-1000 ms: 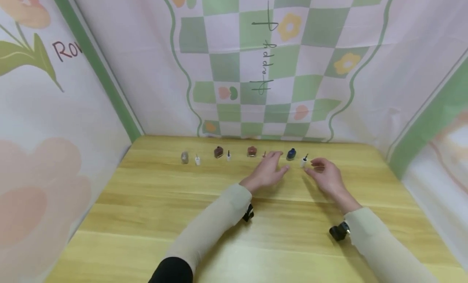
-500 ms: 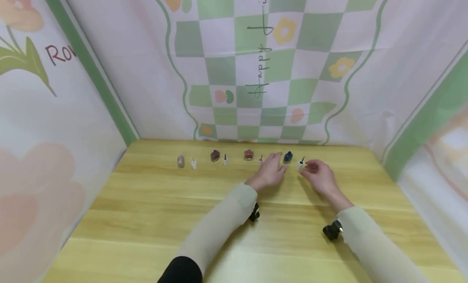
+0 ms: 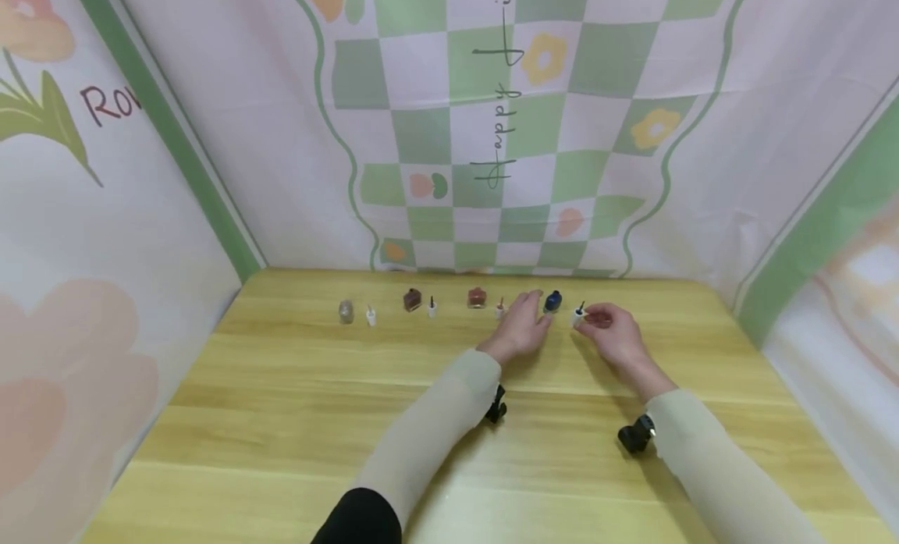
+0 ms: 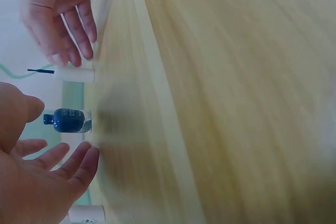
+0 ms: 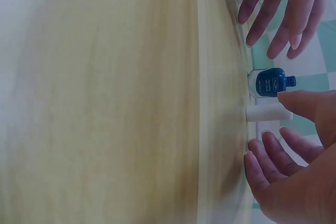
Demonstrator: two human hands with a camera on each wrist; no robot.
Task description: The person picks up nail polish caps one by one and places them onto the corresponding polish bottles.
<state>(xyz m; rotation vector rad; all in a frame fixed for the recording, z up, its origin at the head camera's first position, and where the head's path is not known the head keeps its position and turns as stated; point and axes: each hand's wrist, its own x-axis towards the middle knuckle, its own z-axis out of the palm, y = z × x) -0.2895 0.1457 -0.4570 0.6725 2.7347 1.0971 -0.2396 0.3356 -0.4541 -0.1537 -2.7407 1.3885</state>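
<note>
My left hand (image 3: pixel 520 325) is beside the dark blue nail polish bottle (image 4: pixel 69 120), which stands uncapped on the table. Its thumb and fingers are spread and hold nothing. Just right of the bottle, a white cap (image 5: pixel 268 112) stands upright with its dark brush (image 3: pixel 581 305) pointing up. My right hand (image 3: pixel 616 335) is at that cap, thumb by its upper end; in the right wrist view the other fingers are apart from it. Whether the thumb touches the cap, I cannot tell. Another white cap (image 3: pixel 499 310) is partly behind my left hand.
Farther left in the row stand a reddish bottle (image 3: pixel 477 298), a dark brown bottle (image 3: pixel 412 300) with its brush cap (image 3: pixel 431 307), and a pale glittery bottle (image 3: pixel 346 311) with its brush cap (image 3: pixel 371 316). A patterned cloth (image 3: pixel 414 138) hangs behind the wooden table (image 3: pixel 281 419).
The head view has shifted slightly. My right hand has come closer to the white cap beside the blue bottle. My left hand stays near the bottle, almost unmoved.
</note>
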